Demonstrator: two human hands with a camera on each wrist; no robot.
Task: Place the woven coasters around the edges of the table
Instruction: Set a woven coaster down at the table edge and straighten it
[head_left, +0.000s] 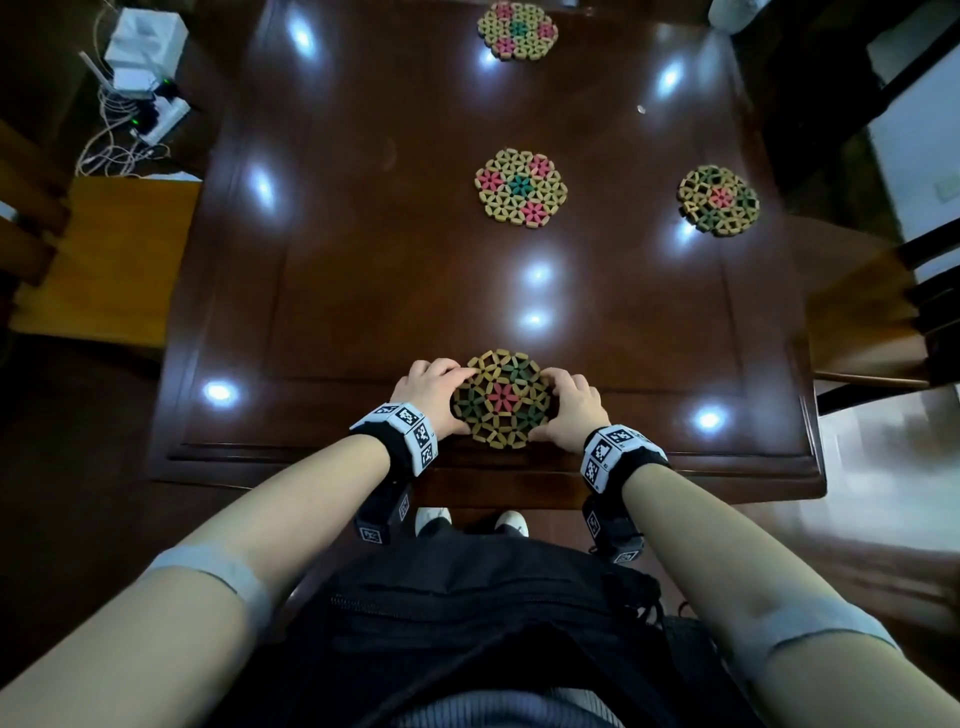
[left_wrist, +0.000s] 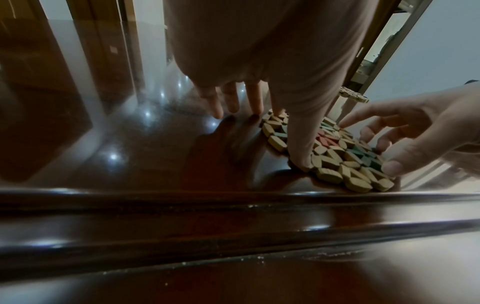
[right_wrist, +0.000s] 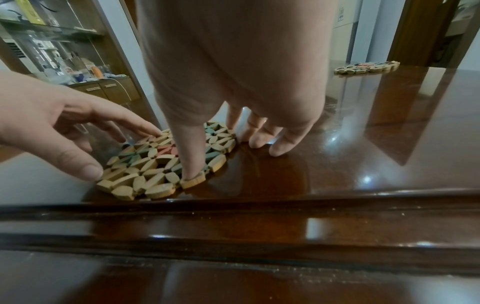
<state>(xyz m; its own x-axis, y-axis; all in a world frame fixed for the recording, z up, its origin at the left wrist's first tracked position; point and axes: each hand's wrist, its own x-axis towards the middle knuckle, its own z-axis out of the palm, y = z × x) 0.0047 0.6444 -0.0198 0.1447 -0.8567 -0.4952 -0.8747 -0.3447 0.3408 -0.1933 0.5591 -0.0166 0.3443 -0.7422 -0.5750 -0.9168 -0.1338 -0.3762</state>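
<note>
Bamboo-pieced green and tan woven coaster lies flat at the near rim of the dark glossy wooden worktop. The left hand and right hand touch its two sides with loosely spread fingers, gripping nothing. I think they should square it to the rim, then lift away gently.

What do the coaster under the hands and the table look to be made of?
Near coaster: seemingly small wooden or bamboo pieces, matte, some dyed green and pink; cut faces and grain show. Table: dark wood, probably varnished; its glossy top mirrors the lights.

Four woven coasters lie flat on table.
</note>
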